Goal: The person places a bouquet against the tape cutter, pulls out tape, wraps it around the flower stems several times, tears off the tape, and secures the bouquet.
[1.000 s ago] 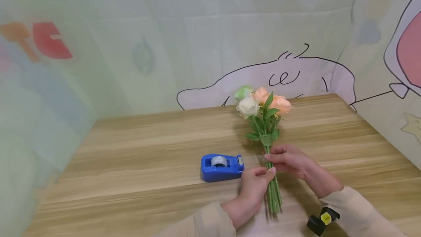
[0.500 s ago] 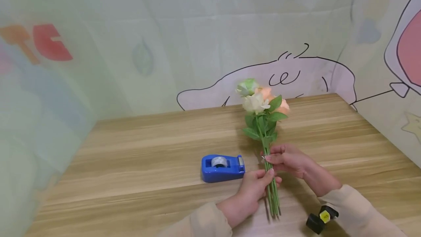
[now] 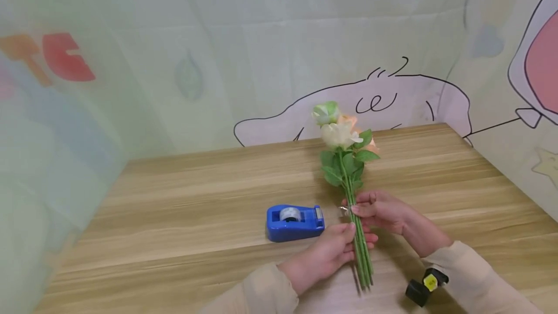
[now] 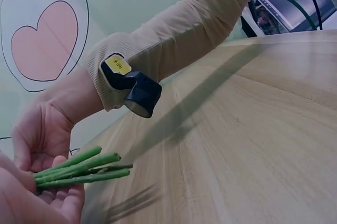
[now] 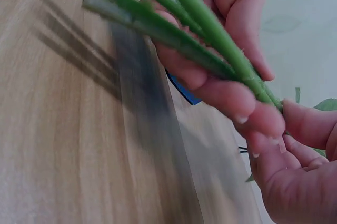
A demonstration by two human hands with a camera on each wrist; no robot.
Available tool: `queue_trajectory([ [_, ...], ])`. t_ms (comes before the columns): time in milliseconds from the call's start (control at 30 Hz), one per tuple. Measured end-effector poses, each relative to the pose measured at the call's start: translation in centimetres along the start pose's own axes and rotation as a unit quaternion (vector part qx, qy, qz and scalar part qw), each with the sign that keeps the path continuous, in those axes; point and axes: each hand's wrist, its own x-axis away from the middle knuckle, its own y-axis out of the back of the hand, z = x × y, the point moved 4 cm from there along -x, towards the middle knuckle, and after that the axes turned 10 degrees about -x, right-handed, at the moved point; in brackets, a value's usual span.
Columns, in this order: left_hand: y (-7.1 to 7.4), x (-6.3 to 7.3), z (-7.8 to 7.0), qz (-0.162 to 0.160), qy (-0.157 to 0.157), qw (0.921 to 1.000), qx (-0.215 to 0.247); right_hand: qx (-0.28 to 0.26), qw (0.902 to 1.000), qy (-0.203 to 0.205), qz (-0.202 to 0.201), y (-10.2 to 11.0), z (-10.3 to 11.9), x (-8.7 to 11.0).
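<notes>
Left grip [image 3: 328, 252] and right grip [image 3: 382, 212] hold the stems [image 3: 364, 261]; clear tape [image 3: 344, 210] beside the right grip might crumple if stems twist.

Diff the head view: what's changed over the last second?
The flower bouquet has turned: the white bloom shifted right, covering more of the peach blooms. The left hand slid slightly left, its fingertips now showing past the stems. The right hand kept its hold; the blue tape dispenser stayed put.
</notes>
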Motion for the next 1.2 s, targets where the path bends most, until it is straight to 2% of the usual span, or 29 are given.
queue_trajectory([
  [100, 0.01, 0.09, -0.12, 0.013, 0.0, 0.9999, 0.001, -0.009, 0.9999, -0.002, 0.011, -0.01, 0.01, -0.05],
  [267, 0.02, 0.14, 0.03, 0.012, 0.003, 0.9999, 0.006, -0.019, 0.9996, -0.009, 0.019, 0.03, -0.17, -0.16],
  [500, 0.08, 0.05, 0.32, -0.014, 0.01, 0.9997, 0.018, -0.028, 0.9992, -0.011, 0.028, -0.06, -0.15, -0.23],
  [833, -0.06, 0.26, 0.42, -0.036, 0.002, 0.999, 0.028, -0.042, 0.9983, -0.01, 0.039, 0.15, -0.32, -0.21],
  [1000, -0.08, 0.25, 0.34, -0.064, -0.009, 0.9978, 0.011, -0.049, 0.9981, -0.001, 0.037, 0.2, -0.34, -0.19],
  [1200, -0.14, 0.36, 0.09, -0.12, -0.052, 0.991, -0.028, -0.061, 0.9977, -0.002, 0.028, 0.21, -0.38, -0.34],
])
